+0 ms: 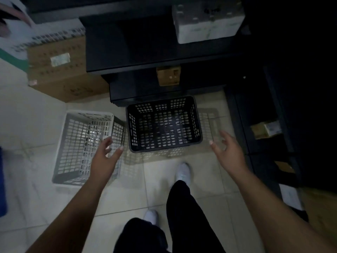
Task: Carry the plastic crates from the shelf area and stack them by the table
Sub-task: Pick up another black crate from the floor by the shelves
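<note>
Both arms reach forward and down over a pale tiled floor [45,136]. The left hand [106,154] is spread loosely, fingers slightly curled and holding nothing, and it hovers over the near right corner of a white plastic crate [80,143] that stands upright and empty on the tiles. The right hand [228,148] is also spread, fingers apart and empty, held above bare floor. Between the two hands and a little beyond them sits a black plastic crate [164,125], upright and empty, just beside the white crate; whether the two crates touch cannot be told. The black crate's far side lies close against the foot of a dark shelf unit [145,57]. Beyond the left hand, past the white crate, brown cardboard boxes [60,70] are stacked on the floor. Beyond the right hand, high on the shelf, rests a white foam box [207,21]. Nearer than the hands, two light shoes [183,173] and dark trouser legs show.
</note>
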A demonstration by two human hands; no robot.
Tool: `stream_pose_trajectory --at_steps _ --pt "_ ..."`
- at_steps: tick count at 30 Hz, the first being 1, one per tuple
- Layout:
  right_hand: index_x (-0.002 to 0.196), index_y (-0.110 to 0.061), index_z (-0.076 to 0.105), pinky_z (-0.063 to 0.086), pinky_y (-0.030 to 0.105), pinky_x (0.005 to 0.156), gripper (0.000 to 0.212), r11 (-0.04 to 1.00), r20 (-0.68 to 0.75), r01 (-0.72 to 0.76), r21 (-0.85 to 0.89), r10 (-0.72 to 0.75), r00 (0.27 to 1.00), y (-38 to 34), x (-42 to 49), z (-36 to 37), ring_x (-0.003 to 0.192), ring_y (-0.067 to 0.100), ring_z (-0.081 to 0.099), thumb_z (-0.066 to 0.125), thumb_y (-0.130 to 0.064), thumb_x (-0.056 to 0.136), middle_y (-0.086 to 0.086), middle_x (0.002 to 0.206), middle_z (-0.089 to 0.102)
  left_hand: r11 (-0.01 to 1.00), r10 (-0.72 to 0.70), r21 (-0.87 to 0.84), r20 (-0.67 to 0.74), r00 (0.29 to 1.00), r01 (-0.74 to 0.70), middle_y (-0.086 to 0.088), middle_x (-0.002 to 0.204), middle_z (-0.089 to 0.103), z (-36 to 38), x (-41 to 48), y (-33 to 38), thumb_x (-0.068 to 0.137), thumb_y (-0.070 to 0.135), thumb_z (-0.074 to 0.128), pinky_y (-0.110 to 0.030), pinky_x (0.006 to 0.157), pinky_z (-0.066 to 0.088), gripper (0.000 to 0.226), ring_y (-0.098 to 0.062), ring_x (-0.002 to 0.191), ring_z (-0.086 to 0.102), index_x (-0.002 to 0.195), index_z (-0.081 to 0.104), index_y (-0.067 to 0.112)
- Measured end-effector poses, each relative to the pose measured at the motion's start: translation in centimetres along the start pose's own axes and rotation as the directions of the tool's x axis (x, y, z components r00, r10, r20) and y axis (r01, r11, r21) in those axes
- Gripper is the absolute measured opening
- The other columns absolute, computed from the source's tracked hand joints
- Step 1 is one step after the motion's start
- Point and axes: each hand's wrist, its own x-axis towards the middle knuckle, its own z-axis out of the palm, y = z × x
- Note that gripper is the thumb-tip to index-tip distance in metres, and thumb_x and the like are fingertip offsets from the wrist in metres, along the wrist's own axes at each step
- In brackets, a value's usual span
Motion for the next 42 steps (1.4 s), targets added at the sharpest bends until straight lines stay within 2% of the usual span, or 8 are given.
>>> stream_pose_trajectory --at_steps 6,17,20,23,26,34,38,42 --pt "0.143 -0.014 0.044 0.041 0.037 0.102 0.061 0.998 -0.029 -0.062 -0.029 0.061 0.998 2.2 13.2 5.5 0.126 0.029 0.049 0.065 -0.035 0.089 0.016 0.143 0.046 0.993 -0.114 -0.008 0.009 0.993 0.114 0.0 0.144 0.054 7.7 9.9 -2.7 0.087 0.042 0.072 -0.041 0.104 0.044 0.069 -0.019 0.125 0.054 0.147 0.044 0.022" --pt "0.153 -0.02 0.018 0.04 0.042 0.102 0.081 0.975 -0.019 -0.201 -0.1 0.2 0.98 15.2 29.0 21.0 0.131 0.033 0.042 0.064 -0.039 0.089 0.016 0.148 0.039 0.947 -0.298 0.101 -0.073 0.952 0.304 -0.012 0.143 0.051 16.5 27.3 -18.8 0.085 0.045 0.073 -0.04 0.091 0.049 0.085 -0.026 0.119 0.056 0.152 0.031 0.015" --pt "0.15 -0.017 0.025 0.044 0.042 0.099 0.072 0.975 -0.031 -0.19 -0.111 0.188 0.982 17.6 31.3 24.0 0.124 0.035 0.05 0.061 -0.035 0.091 0.018 0.14 0.049 0.94 -0.303 0.157 -0.033 0.953 0.304 -0.004 0.118 0.063 18.5 30.7 -21.5 0.082 0.039 0.078 -0.035 0.071 0.057 0.074 -0.022 0.093 0.068 0.142 0.041 0.015" --pt "0.145 -0.016 0.034 0.047 0.039 0.091 0.057 0.977 -0.081 -0.165 -0.136 0.155 0.985 18.9 33.6 25.7 0.114 0.037 0.056 0.057 -0.027 0.093 0.018 0.13 0.058 0.918 -0.298 0.246 -0.092 0.95 0.312 -0.004 0.116 0.062 19.5 33.8 -23.2 0.084 0.029 0.073 -0.038 0.07 0.053 0.066 -0.025 0.087 0.062 0.14 0.042 0.014" --pt "0.136 -0.012 0.045 0.043 0.032 0.082 0.043 0.97 -0.111 -0.174 -0.168 0.157 0.981 19.5 34.7 26.1 0.106 0.039 0.06 0.048 -0.012 0.094 0.021 0.122 0.063 0.883 -0.353 0.285 -0.119 0.928 0.372 -0.016 0.106 0.069 19.8 35.2 -23.5 0.074 0.037 0.059 -0.052 0.07 0.058 0.05 -0.036 0.083 0.068 0.116 0.056 0.01" --pt "0.133 -0.017 0.049 0.037 0.022 0.078 0.041 0.97 -0.187 -0.224 -0.091 0.204 0.961 16.0 27.0 18.7 0.101 0.03 0.061 0.042 -0.008 0.093 0.015 0.118 0.066 0.91 -0.288 0.281 -0.104 0.952 0.306 -0.015 0.095 0.069 15.6 29.8 -16.0 0.082 0.024 0.066 -0.05 0.074 0.059 0.023 -0.036 0.086 0.07 0.102 0.059 0.013" --pt "0.134 -0.021 0.048 0.034 0.015 0.061 0.039 0.955 -0.222 -0.294 -0.042 0.278 0.934 11.9 20.1 11.3 0.088 0.016 0.054 0.044 -0.012 0.096 0.011 0.117 0.066 0.941 -0.161 0.292 -0.051 0.986 0.169 -0.003 0.067 0.061 11.6 25.4 -7.8 0.089 0.013 0.064 -0.022 0.044 0.047 0.008 -0.009 0.054 0.065 0.09 0.056 0.014" --pt "0.139 -0.019 0.045 0.037 0.027 0.078 0.043 0.934 -0.26 -0.358 -0.024 0.339 0.904 7.2 12.2 3.1 0.105 0.035 0.06 0.046 -0.015 0.097 0.016 0.123 0.063 0.95 -0.103 0.301 0.073 0.992 0.077 -0.017 0.078 0.068 7.0 22.1 1.3 0.09 0.022 0.064 -0.048 0.068 0.057 0.014 -0.04 0.074 0.067 0.1 0.063 0.013"
